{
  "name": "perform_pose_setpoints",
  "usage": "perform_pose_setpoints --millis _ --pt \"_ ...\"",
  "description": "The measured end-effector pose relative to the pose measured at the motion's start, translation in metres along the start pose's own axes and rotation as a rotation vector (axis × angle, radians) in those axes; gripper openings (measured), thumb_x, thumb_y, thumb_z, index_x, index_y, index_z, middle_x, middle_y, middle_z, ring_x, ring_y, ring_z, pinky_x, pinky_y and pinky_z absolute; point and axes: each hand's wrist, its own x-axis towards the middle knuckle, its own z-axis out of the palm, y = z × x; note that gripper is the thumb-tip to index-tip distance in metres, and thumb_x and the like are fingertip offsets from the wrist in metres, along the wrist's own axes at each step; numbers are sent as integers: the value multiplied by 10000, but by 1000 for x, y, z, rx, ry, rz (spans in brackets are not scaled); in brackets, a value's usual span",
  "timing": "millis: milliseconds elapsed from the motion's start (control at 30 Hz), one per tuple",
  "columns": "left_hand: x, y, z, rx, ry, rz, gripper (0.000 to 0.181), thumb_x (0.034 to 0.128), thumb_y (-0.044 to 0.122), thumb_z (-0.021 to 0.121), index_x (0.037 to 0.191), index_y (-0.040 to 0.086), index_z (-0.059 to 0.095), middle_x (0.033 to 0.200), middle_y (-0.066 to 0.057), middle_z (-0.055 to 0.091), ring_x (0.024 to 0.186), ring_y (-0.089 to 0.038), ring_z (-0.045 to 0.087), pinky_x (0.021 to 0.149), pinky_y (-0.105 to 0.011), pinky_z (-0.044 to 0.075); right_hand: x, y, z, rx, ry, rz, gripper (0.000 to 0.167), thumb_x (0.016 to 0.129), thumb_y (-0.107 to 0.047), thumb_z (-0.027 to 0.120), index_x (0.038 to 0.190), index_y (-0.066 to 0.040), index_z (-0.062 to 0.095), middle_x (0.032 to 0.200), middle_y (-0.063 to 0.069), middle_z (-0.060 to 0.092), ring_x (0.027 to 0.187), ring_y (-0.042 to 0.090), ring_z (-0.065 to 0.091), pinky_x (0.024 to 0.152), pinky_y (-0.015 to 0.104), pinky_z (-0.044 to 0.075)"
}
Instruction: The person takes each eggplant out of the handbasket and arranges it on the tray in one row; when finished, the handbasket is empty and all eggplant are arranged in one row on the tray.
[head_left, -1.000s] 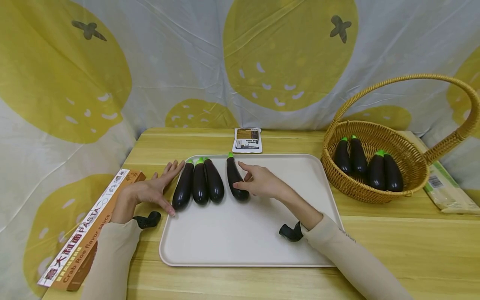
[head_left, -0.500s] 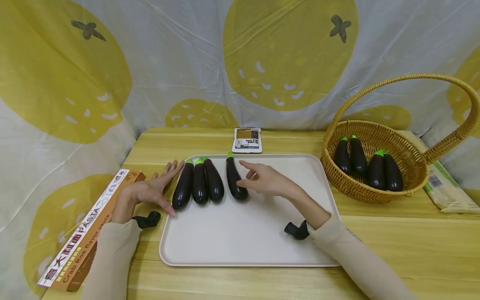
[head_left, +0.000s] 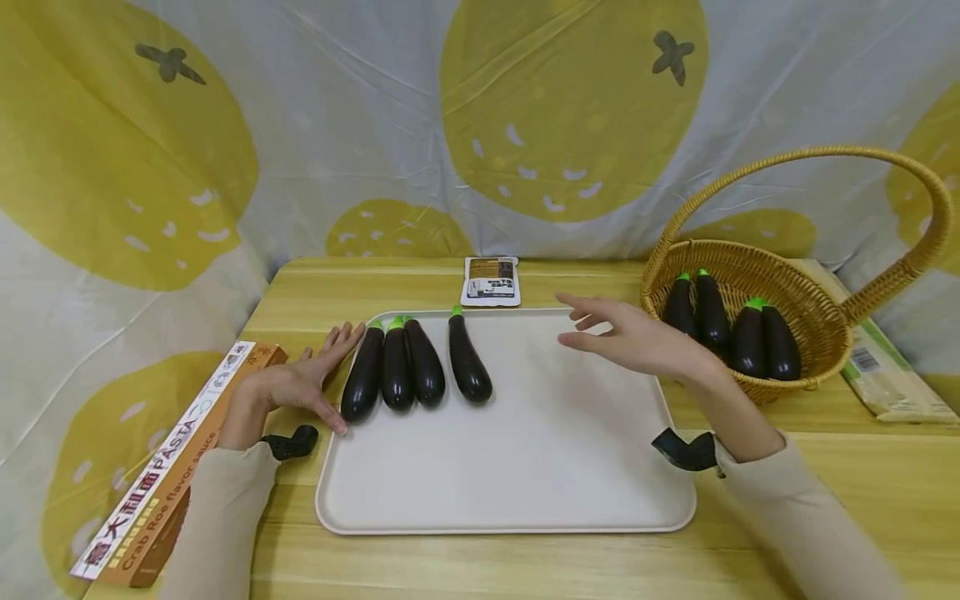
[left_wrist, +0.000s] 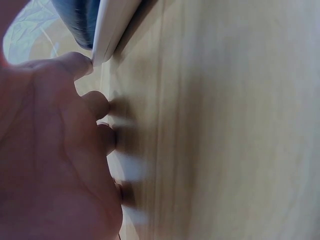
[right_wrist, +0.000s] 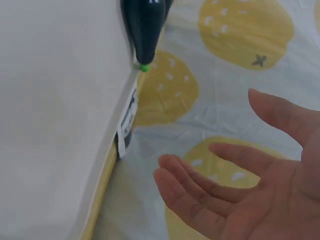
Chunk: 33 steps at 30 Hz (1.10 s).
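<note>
Three dark eggplants (head_left: 397,371) with green tips lie side by side on the left of a white tray (head_left: 525,475) in the head view. A fourth eggplant (head_left: 468,362) lies apart, right of them. My left hand (head_left: 296,387) spreads its fingers at the tray's left edge, thumb on or near the rim beside the outermost eggplant. Over the tray's right part hovers my right hand (head_left: 637,337), fingers loosely extended and holding nothing. In the right wrist view this hand (right_wrist: 240,195) is bare. Several more eggplants (head_left: 747,337) lie in a wicker basket (head_left: 787,279); the right hand partly covers its left side.
A long pasta box (head_left: 172,458) lies at the left under the left forearm. Behind the tray is a small white-and-brown packet (head_left: 491,282). A green-and-cream package (head_left: 888,379) lies right of the basket. A patterned curtain (head_left: 360,125) hangs behind the table.
My right hand has left the separate eggplant and moved right, toward the basket, its fingers straightening. The left hand stays at the tray's edge.
</note>
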Motion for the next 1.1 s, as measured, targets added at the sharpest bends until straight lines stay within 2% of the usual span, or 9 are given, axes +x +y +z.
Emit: perform_pose_setpoints --millis 133,267,367,500,567,767,900,1100 --pt "0 0 0 -6 0 7 1533 640 318 993 1657 134 -139 1643 -254 -350 1504 -482 -353 1130 -782 -218 -26 13 -23 -45 19 32 674 1048 -515 550 1625 -226 354 1539 139 514 1370 316 540 1053 553 506" --pt "0 0 0 -18 -2 10 1527 645 303 991 1657 132 -140 1640 -251 -358 1500 -480 -361 1127 -782 -223 -48 29 -44 -61 45 45 597 1069 -474 530 1598 -225 410 1491 126 571 1325 300 578 1033 550 510" --pt "-1 0 0 -17 -2 11 1529 641 297 992 1658 141 -140 1639 -258 -355 1499 -483 -360 1126 -777 -230 -57 43 -58 -70 73 59 570 1086 -426 515 1600 -203 409 1465 145 598 1320 334 588 1034 545 507" --pt "-2 -1 0 -12 2 11 1531 638 295 993 1659 150 -139 1640 -264 -347 1501 -487 -354 1126 -776 -233 -61 63 -73 -79 120 132 599 1096 -420 489 1623 -166 359 1470 193 588 1337 377 566 1047 547 485" --pt "-2 -1 0 -12 4 12 1530 639 294 993 1659 146 -138 1641 -263 -347 1501 -487 -353 1126 -776 -232 -60 74 -78 -68 137 181 649 1094 -444 481 1642 -145 305 1501 245 536 1363 424 521 1061 596 458" --pt "-2 0 0 -18 3 15 1519 650 299 990 1657 129 -136 1645 -245 -354 1501 -481 -361 1127 -780 -227 -58 101 -87 -30 135 322 822 1080 -525 449 1675 -113 60 1606 410 252 1455 596 276 1108 766 314" --pt "-2 0 0 -24 4 13 1520 652 296 989 1656 129 -139 1646 -237 -357 1501 -476 -365 1127 -779 -227 -56 112 -89 -42 119 358 864 1078 -536 444 1667 -99 -13 1605 450 178 1463 629 212 1117 785 280" --pt "-2 1 0 -33 3 13 1519 652 297 989 1656 122 -138 1644 -241 -359 1497 -476 -371 1123 -777 -236 -51 123 -89 -46 91 355 871 1085 -498 461 1658 -48 -17 1606 457 148 1460 643 191 1114 789 274"
